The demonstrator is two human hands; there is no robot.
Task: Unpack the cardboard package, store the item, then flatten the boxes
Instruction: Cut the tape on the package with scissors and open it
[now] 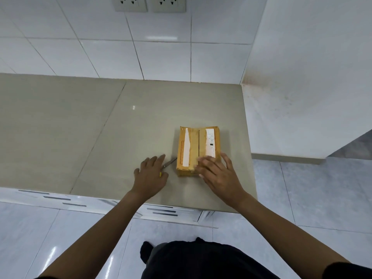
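Note:
A small yellow-brown cardboard package (198, 147) lies closed on the beige countertop (100, 127), with white label strips on its top and a seam down the middle. My right hand (218, 174) rests over its near right corner, fingers spread. My left hand (152, 174) lies flat over a pair of scissors (170, 162) just left of the package; only the metal blades and a bit of yellow handle show from under it. Whether the left hand grips the scissors is hidden.
The counter ends just right of the package, where a white wall (302, 87) juts forward. White tiled wall with two power sockets (150, 4) stands behind. Drawer fronts (161, 211) sit under the counter's near edge, above a glossy tiled floor.

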